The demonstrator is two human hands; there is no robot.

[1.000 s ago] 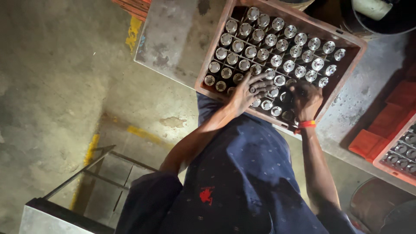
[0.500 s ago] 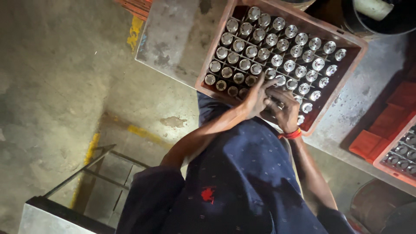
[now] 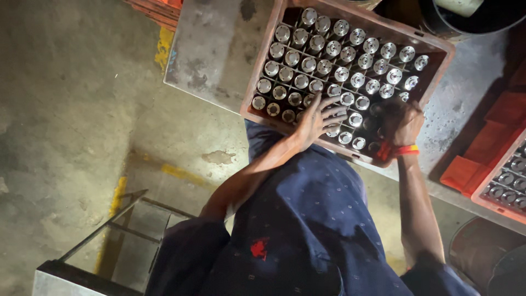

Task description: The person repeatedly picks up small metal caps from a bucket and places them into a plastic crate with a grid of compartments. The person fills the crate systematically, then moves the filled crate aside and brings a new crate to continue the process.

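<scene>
A reddish-brown crate (image 3: pixel 257 112) full of several metal-capped bottles (image 3: pixel 339 52) rests on a grey metal table (image 3: pixel 211 49). My left hand (image 3: pixel 320 116) lies on the bottle tops in the crate's near rows, fingers spread, holding nothing. My right hand (image 3: pixel 402 123), with a red band at the wrist, is at the crate's near right corner, where the slots look dark. Its fingers curl down among the bottles, and shadow hides whether they grip one.
A second red crate (image 3: pixel 507 181) with capped bottles sits at the right edge beside an orange-red tray (image 3: pixel 466 172). A dark round bin (image 3: pixel 471 19) stands at the top right. A metal frame (image 3: pixel 109 241) stands on the concrete floor at lower left, and a barrel (image 3: pixel 482 255) at lower right.
My right hand came in beside the left hand half a second ago and has moved back out to the crate's right corner. The left hand stayed on the near bottle rows.
</scene>
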